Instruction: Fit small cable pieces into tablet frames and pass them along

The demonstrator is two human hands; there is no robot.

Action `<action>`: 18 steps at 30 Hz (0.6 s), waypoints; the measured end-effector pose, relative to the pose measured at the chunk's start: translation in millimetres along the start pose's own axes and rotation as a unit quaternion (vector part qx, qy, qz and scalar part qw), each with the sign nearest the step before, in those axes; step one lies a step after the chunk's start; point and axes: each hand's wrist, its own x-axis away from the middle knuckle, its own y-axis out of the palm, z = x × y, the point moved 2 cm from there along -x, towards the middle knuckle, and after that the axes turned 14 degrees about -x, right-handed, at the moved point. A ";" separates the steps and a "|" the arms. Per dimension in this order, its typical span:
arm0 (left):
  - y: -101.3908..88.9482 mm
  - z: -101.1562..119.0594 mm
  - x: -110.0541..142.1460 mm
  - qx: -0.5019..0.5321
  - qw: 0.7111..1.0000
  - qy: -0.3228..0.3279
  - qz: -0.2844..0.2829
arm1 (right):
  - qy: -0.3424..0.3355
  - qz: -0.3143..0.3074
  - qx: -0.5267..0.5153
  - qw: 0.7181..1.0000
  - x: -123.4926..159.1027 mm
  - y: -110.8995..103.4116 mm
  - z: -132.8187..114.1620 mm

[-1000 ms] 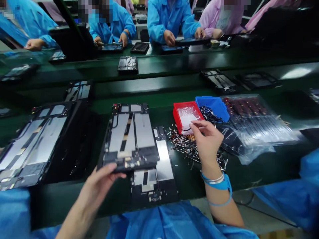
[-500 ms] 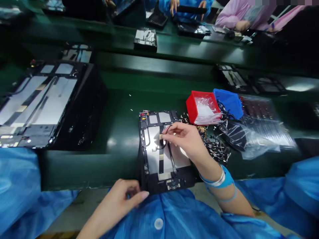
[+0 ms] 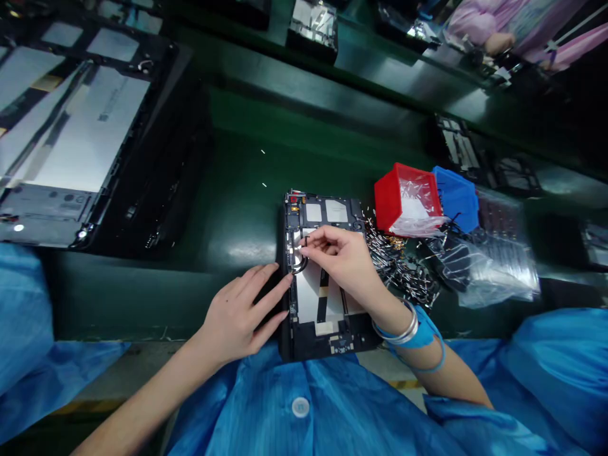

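In front of me an opened tablet (image 3: 311,291) lies with its inner side up, showing a pale battery, black flat ribbon and small boards. My right hand (image 3: 339,256) reaches over it from the right and pinches a short black cable (image 3: 300,266) between thumb and fingertips. That cable curves down along the tablet's left inner edge. My left hand (image 3: 249,310) has its fingers spread, the index fingertip touching the left edge close to the cable's lower end. Part of the battery is hidden under my right hand.
A heap of small black cables (image 3: 403,269) spreads right of the tablet. Behind it stand a red bin (image 3: 406,196) and a blue bin (image 3: 456,199), beside clear plastic bags (image 3: 494,269). A large stack of opened tablets (image 3: 109,126) rises at left. A co-worker's pink sleeve (image 3: 475,19) shows far right.
My left hand has come up from the table's front edge to the tablet's left side, its fingers spreading. My right hand has carried the cable left to that edge. The view has shifted.
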 end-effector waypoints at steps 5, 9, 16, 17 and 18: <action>2.1 -0.2 0.1 -0.010 1.000 0.001 -0.002 | -0.052 -0.011 0.117 0.992 5.0 -0.5 -7.3; 2.7 1.1 -4.5 -0.011 1.000 -0.006 0.005 | -0.104 -0.018 0.203 0.973 4.6 -6.5 -16.8; 1.4 0.9 -13.2 -0.009 1.000 -0.010 -0.007 | -0.019 -0.065 0.214 0.974 -17.5 -16.8 -14.6; 1.2 0.5 -13.9 -0.013 1.000 -0.007 -0.009 | -0.012 -0.070 0.206 0.976 -19.7 -17.3 -13.7; 0.7 0.1 -14.5 -0.020 1.000 -0.003 -0.009 | -0.008 -0.074 0.200 0.977 -21.1 -17.4 -13.2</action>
